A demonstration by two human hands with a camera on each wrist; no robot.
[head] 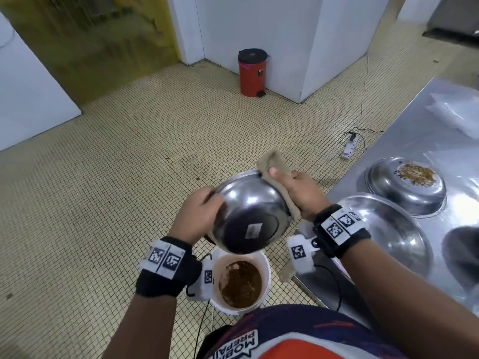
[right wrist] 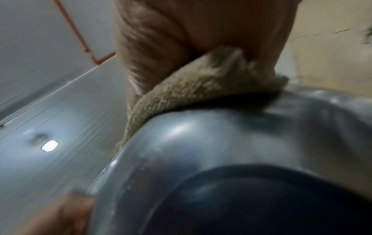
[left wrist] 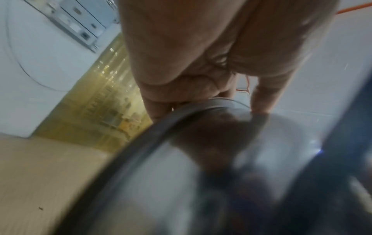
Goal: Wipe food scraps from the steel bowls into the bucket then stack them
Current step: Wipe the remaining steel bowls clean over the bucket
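Observation:
A steel bowl (head: 250, 215) is held tilted above the white bucket (head: 267, 268), its underside towards me and its inside hidden. My left hand (head: 198, 216) grips its left rim. My right hand (head: 298, 189) holds a beige cloth (head: 276, 167) folded over the far right rim, thumb pressing it down. The left wrist view shows the left hand's fingers (left wrist: 159, 109) curled on the blurred bowl (left wrist: 201, 159) rim. In the right wrist view the cloth (right wrist: 191, 89) lies pinched against the bowl (right wrist: 231, 151). The bucket holds brown slop.
A steel counter (head: 440, 107) on the right carries a bowl with food scraps (head: 405, 186), a larger steel bowl (head: 383, 229) and a dark one at the edge (head: 464, 250). A red pedal bin (head: 252, 72) stands by the far wall. A power strip (head: 350, 149) lies on the tiled floor.

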